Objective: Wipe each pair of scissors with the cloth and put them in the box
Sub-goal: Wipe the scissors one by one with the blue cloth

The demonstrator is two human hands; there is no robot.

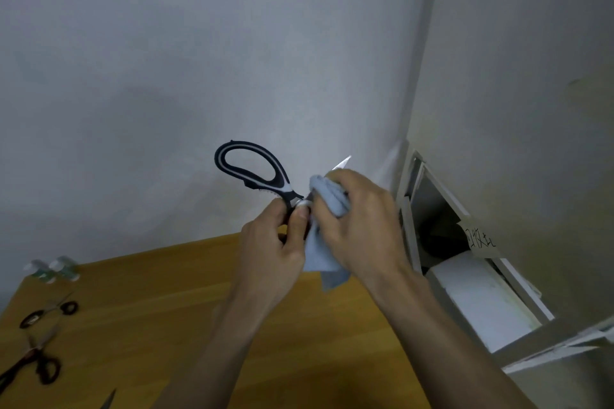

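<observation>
The large black-and-grey-handled steel scissors (255,173) are held above the wooden table (166,302), long axis running from 10 o'clock (handle loop) to 2 o'clock (blade tip). The left hand (275,242) grips them near the pivot. The right hand (362,219), at 3 o'clock of the left, clamps the light-blue cloth (327,199) around the blades. Smaller scissors (50,309) lie at the table's 8 o'clock edge. The white open box (478,295) sits at 4 o'clock, nearer the right hand, against grey walls.

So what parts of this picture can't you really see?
Head view only:
- Blades of the big scissors: mostly wrapped by the blue cloth and right hand; only the tip shows.
- Their lower handle loop: hidden inside the left hand.
- Small scissors at the table's left edge: blurred, partly cut off.
- Two bottles: too blurred to read.
- Box: its contents are unclear.
</observation>
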